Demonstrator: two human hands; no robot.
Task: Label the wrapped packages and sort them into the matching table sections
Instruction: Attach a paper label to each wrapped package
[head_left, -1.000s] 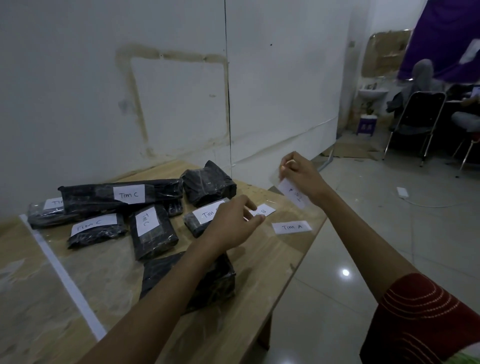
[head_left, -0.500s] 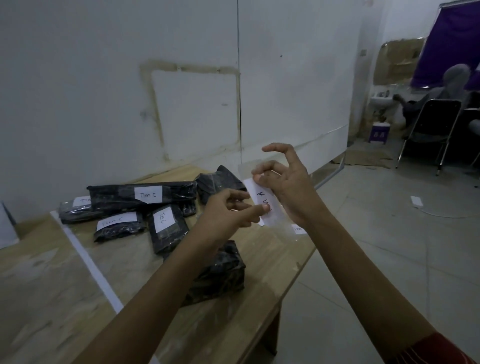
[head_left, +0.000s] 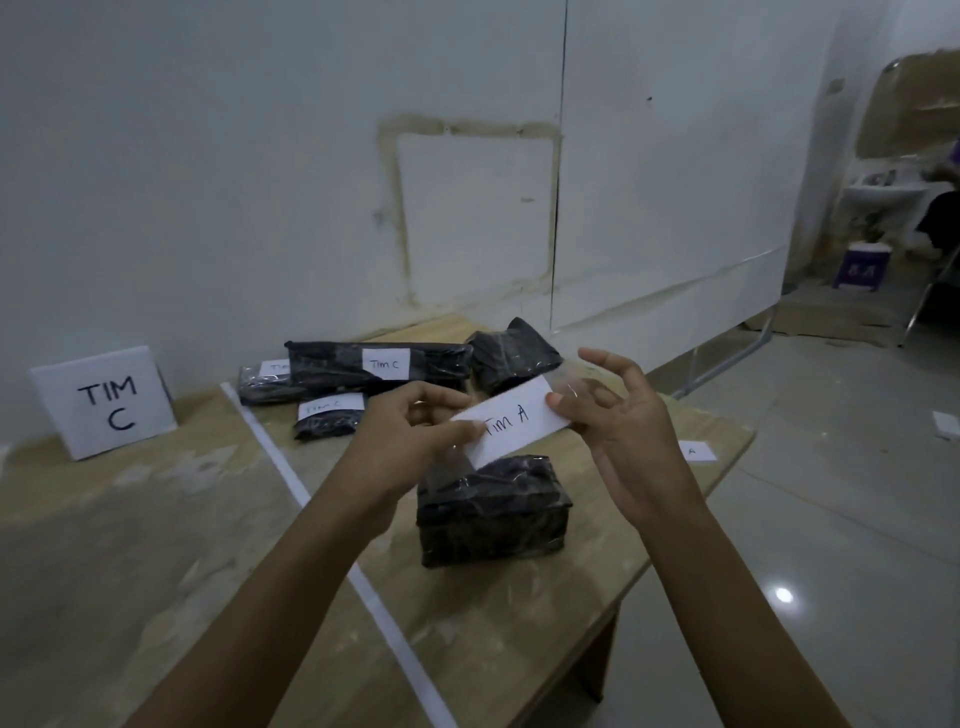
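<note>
Wooden desk by white wall, split by tape strip. Left hand pinches left end of Tim A label, right hand pinches right end, other fingers spread. Label sits just above unlabelled black package, right of strip. Tim C packages behind.
</note>
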